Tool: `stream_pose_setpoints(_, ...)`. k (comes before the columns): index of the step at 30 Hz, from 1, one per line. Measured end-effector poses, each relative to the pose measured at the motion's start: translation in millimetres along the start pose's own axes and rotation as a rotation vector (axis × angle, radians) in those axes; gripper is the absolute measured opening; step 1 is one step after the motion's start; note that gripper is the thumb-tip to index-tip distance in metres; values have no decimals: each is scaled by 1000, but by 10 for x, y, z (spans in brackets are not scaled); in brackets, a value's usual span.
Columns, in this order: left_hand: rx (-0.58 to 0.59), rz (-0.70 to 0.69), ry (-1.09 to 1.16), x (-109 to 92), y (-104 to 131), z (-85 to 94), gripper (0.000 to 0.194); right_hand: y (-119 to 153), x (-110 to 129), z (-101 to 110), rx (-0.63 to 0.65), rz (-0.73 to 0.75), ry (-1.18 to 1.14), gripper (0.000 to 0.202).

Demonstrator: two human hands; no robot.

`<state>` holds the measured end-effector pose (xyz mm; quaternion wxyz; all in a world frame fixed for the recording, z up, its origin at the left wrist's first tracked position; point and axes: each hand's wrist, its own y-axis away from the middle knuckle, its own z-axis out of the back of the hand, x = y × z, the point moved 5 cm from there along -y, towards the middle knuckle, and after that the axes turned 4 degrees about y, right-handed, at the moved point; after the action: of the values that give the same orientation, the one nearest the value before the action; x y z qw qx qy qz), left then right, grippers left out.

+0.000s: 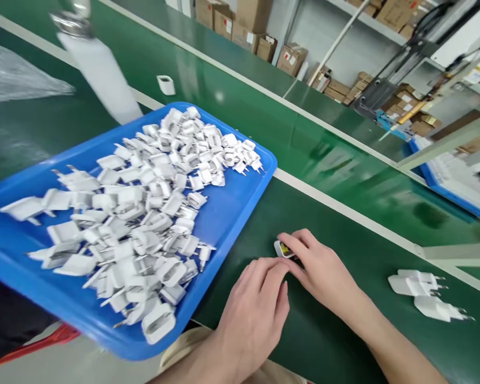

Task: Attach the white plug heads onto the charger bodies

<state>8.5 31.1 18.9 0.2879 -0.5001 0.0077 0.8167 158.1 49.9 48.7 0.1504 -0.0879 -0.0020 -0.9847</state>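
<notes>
Over the dark green worktop, my right hand (318, 264) pinches a white plug charger housing (279, 248) between thumb and fingers. Yellow shows inside its open end; the fingers cover the rest. Close by on the left is my left hand (254, 309), its fingers curled together and the index fingertip meeting the right hand's fingertips. Whatever the left fingers grip is hidden. A large blue tray (240, 213) to the left bears a heap of white plug chargers (136, 208), many with two metal pins showing. Several more white plug chargers (414, 282) lie on the worktop at right.
Beyond the tray, one white housing (166, 85) rests on the green conveyor belt (304, 152). Clear plastic wrap (20, 74) lies at the upper left, near a blurred white strip (100, 74). Another blue tray (444, 189) is at the far right. Cardboard boxes (252, 24) stand behind.
</notes>
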Motion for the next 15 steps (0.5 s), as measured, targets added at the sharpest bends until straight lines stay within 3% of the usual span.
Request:
stream_pose_setpoints(3, 39, 62, -58, 64, 40, 102, 49, -82, 65, -45, 118, 192, -120, 36)
stream_pose_setpoints(6, 109, 90, -57, 78, 50, 139, 69, -74, -45, 127, 237, 210, -215, 51)
stream_pose_setpoints(9, 134, 120, -68, 88, 16, 120, 74, -236, 1, 374, 121, 128, -245, 51)
stream_pose_setpoints(12, 108, 70, -137, 105, -13, 32, 47, -520, 478, 439, 9, 297, -226, 32)
stream_pose_setpoints(15, 44, 68, -174, 179, 10, -59, 29, -806, 1043, 261, 74, 571, -41, 26)
